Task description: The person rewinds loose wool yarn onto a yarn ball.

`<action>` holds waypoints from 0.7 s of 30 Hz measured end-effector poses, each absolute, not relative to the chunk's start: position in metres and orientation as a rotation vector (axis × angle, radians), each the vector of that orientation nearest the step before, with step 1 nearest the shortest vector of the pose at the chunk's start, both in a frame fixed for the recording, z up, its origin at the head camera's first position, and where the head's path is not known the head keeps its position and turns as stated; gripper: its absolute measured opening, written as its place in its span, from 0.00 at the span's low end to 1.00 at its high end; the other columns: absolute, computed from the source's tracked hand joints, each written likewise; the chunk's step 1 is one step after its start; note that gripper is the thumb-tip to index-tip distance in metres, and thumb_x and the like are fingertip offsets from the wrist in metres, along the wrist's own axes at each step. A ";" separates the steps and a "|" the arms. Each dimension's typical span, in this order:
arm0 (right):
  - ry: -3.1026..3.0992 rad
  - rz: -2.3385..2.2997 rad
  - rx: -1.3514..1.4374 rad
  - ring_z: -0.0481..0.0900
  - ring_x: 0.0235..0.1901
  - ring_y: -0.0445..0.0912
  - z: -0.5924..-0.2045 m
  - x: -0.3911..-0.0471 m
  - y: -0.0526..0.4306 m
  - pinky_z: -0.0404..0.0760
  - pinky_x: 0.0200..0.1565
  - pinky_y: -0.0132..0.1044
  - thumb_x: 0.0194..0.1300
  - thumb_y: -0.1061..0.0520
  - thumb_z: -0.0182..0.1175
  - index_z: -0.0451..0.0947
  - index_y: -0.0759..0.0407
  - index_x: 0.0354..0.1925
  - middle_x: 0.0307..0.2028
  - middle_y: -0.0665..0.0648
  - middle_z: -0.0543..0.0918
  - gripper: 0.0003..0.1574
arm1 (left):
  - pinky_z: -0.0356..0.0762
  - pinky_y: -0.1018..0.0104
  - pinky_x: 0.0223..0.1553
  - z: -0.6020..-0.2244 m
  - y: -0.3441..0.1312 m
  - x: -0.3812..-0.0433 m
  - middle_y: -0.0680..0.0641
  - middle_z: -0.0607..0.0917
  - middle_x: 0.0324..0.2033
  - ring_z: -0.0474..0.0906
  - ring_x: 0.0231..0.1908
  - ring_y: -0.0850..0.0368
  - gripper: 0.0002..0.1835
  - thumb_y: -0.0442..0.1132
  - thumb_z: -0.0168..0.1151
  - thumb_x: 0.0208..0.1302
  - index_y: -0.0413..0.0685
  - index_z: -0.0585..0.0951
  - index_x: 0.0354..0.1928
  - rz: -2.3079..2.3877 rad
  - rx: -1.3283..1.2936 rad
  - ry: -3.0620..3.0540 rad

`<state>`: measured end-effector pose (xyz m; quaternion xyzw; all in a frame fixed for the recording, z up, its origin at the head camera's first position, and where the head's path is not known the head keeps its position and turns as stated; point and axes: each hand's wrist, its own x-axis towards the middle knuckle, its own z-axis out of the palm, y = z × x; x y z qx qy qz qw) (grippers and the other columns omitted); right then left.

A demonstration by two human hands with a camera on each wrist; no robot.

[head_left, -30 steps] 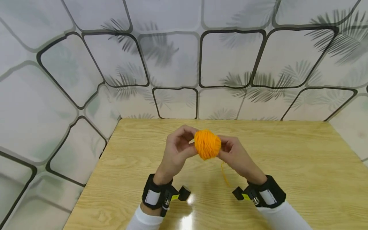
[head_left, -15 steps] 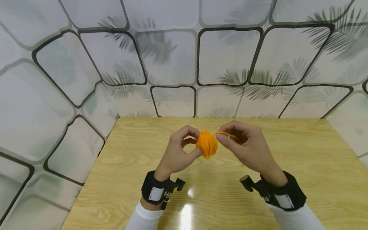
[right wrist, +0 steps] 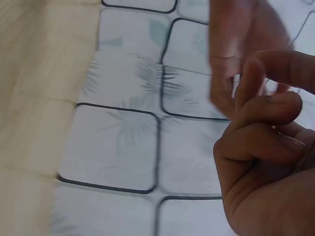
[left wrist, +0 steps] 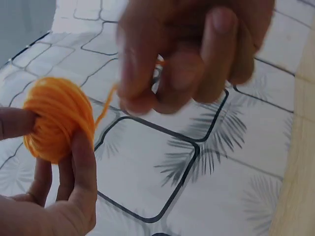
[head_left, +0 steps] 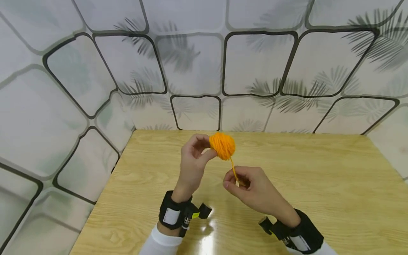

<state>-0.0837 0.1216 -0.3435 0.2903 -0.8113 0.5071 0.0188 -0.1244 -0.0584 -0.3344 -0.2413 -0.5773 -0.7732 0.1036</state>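
Note:
A small ball of orange yarn is held up over the table by my left hand, its thumb and fingertips gripping the ball's left side. In the left wrist view the thumb and fingers press into the wound strands of the yarn ball. From the ball a single strand runs down, pulled taut, to my right hand, which pinches it between thumb and curled fingers. The right hand fills the right side of its own wrist view, fingers curled; the yarn is hidden there.
Both hands are above a light wood-grain table. Behind it and along the left side rises a pale wall covering with dark outlined shapes and leaf prints. Each wrist wears a black strap with a small camera.
My right hand first moved off right with the strand, then swung down and toward me, below the ball. My left hand has tilted the ball and raised it slightly.

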 end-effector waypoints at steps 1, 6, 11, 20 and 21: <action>-2.500 1.524 0.909 0.58 0.13 0.37 -0.339 -0.080 0.121 0.59 0.13 0.30 0.61 0.56 0.60 0.76 0.46 0.33 0.20 0.44 0.72 0.03 | 0.76 0.55 0.42 -0.335 -0.057 -0.125 0.41 0.75 0.38 0.74 0.40 0.48 0.13 0.34 0.61 0.57 0.36 0.71 0.42 -2.184 -0.692 -1.751; -2.367 1.425 0.900 0.61 0.14 0.36 -0.312 -0.077 0.123 0.62 0.13 0.30 0.60 0.57 0.60 0.76 0.44 0.34 0.22 0.42 0.73 0.06 | 0.77 0.59 0.42 -0.333 -0.053 -0.121 0.43 0.73 0.38 0.74 0.41 0.50 0.12 0.28 0.60 0.54 0.39 0.71 0.41 -1.912 -0.686 -1.937; -2.234 1.445 0.814 0.64 0.16 0.38 -0.290 -0.076 0.124 0.65 0.16 0.32 0.59 0.63 0.59 0.77 0.52 0.35 0.23 0.46 0.74 0.07 | 0.77 0.58 0.42 -0.320 -0.051 -0.110 0.41 0.73 0.38 0.75 0.40 0.48 0.12 0.25 0.59 0.53 0.35 0.71 0.40 -1.912 -0.727 -1.977; -2.099 1.659 1.047 0.61 0.61 0.53 -0.310 -0.099 0.143 0.62 0.57 0.46 0.47 0.75 0.60 0.59 0.63 0.64 0.60 0.62 0.65 0.45 | 0.76 0.52 0.43 -0.325 -0.058 -0.113 0.40 0.74 0.41 0.74 0.43 0.49 0.13 0.28 0.59 0.56 0.34 0.71 0.43 -2.097 -1.059 -1.831; -2.138 1.737 1.112 0.61 0.61 0.53 -0.315 -0.102 0.144 0.62 0.59 0.47 0.49 0.74 0.60 0.57 0.61 0.66 0.62 0.61 0.64 0.46 | 0.76 0.51 0.43 -0.325 -0.057 -0.112 0.40 0.74 0.41 0.74 0.43 0.49 0.13 0.28 0.59 0.56 0.33 0.71 0.43 -2.158 -1.098 -1.786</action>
